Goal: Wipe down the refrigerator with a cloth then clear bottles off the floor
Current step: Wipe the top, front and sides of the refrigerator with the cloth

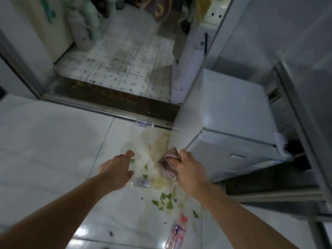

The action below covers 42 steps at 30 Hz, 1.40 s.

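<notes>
My forearms are reaching out from the bottom of the frame over the littered floor (45,141).

My right hand (190,169) is gripping a folded pinkish cloth (168,164) at centre frame, just beside the refrigerator (233,112) standing at right. My left hand (116,169) is hovering with fingers loosely spread above a clear bottle (141,183) lying on the tiles. A red-capped bottle (177,232) is lying at bottom centre, and green scraps (166,201) are lying between the two bottles.
</notes>
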{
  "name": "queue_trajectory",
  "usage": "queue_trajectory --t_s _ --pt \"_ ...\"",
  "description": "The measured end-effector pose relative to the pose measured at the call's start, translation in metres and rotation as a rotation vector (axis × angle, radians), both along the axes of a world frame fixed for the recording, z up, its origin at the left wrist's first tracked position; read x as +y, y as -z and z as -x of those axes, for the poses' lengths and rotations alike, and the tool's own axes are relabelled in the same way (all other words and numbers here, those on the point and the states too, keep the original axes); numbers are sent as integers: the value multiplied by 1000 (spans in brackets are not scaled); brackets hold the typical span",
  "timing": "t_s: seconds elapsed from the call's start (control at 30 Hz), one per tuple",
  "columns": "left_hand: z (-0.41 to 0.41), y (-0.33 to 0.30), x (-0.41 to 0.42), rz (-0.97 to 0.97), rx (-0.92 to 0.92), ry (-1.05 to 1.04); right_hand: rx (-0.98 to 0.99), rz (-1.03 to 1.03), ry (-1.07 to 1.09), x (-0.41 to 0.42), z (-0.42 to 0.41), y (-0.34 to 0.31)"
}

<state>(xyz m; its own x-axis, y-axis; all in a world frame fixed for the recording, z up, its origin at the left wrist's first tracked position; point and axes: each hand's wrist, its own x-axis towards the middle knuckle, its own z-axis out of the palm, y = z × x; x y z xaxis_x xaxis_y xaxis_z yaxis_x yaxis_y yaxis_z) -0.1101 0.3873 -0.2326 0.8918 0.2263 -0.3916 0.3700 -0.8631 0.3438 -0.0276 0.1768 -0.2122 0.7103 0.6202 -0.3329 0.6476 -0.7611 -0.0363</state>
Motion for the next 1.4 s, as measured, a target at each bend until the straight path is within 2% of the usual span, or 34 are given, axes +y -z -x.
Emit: queue_trajectory --t_s 0.27,0.57,0.9,1.03,1.23,1.4 --pt "-43 -98 54 -20 -128 117 -122 -54 189 20 -23 -97" --pt "-132 -149 33 -20 -101 316 -164 -61 409 -9 -83 -144" --pt "-251 -181 8 -20 -107 577 -177 -192 697 -22 -154 -157" --pt "-301 -178 6 2 -83 700 -157 -288 875 -16 -169 -152" --pt "-371 -162 14 8 -69 1021 -163 -172 1142 12 -172 -134" --pt "-405 -159 35 46 -65 1325 -163 -218 1456 61 -149 -125"
